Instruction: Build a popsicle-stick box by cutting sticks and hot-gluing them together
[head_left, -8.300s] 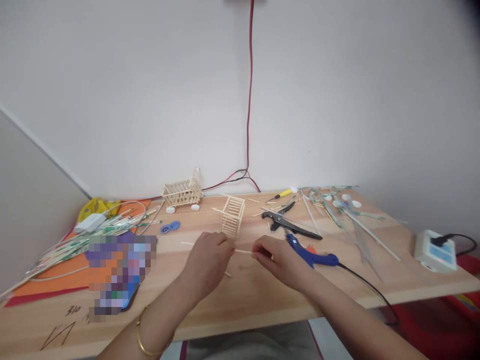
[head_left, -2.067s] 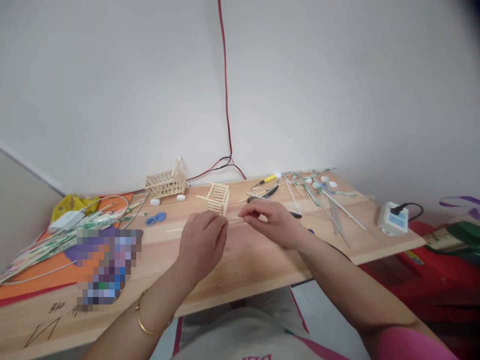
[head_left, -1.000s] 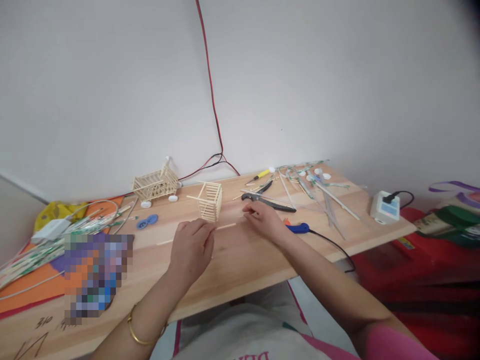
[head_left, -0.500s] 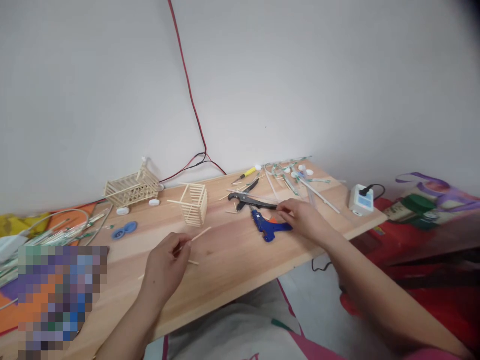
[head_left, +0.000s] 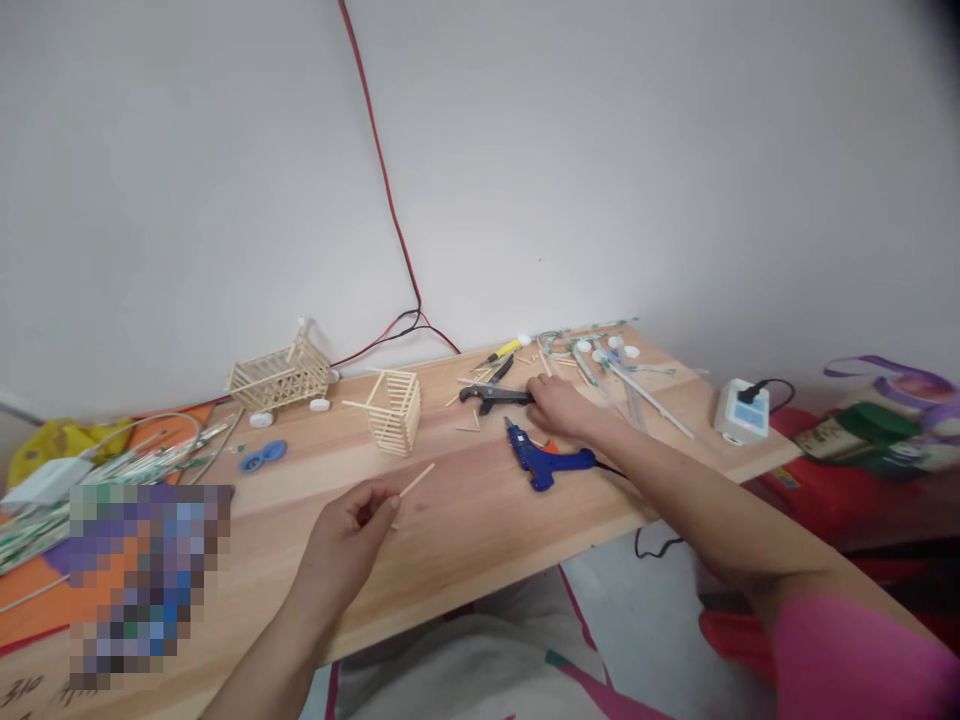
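Observation:
My left hand is closed in a pinch on a thin wooden stick, whose free end points up and right. My right hand is closed at the handle end of a black hand cutter, which lies on the table; the fingertips are partly hidden. Just below the right hand lies a blue glue gun, its nozzle toward the back left. Between the hands, farther back, stands a small slatted frame of sticks with one stick jutting left.
A stick cart with white wheels stands at the back left, near a blue double cap. Plastic tubes and caps and a yellow-handled tool lie at the back. A white power adapter sits at the right edge of the table.
My right hand has moved left and back along the cutter's handle. The left hand still pinches its stick, now with a shorter length showing. The view has shifted slightly.

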